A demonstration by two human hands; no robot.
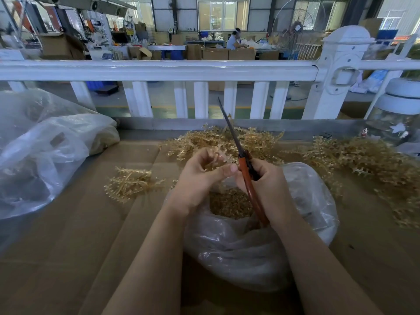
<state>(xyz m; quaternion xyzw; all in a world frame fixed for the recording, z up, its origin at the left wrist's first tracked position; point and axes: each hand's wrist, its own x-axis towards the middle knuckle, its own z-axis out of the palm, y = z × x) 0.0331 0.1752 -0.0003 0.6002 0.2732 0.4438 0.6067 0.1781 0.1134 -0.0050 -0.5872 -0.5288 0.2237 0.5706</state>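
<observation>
the left hand (200, 176) pinches a small golden sprig (216, 159) between thumb and curled fingers and holds it up, just over the open mouth of the bag (250, 258). i think this is so that each cut bit drops straight in. the right hand (266, 185) is curled round the orange handles of the scissors (245, 171). the blades point up and away and look pressed together, not on the sprig at this moment. the two hands touch at the fingertips, which probably keeps the sprig steady for the cut. inside the bag lies a heap of small golden bits (229, 203), so the trimming seems well under way. more uncut sprigs wait in a pile (200, 142) just behind the hands, a bigger pile (363, 160) at the right, and a small bunch (131, 183) at the left, all within easy reach. the table is covered with flat cardboard (68, 246). big plastic sacks (45, 151) lie at the far left and a jar (395, 114) stands at the far right. behind is a white railing (159, 70), then a workshop hall with boxes, and a person (234, 40) sitting far off.
</observation>
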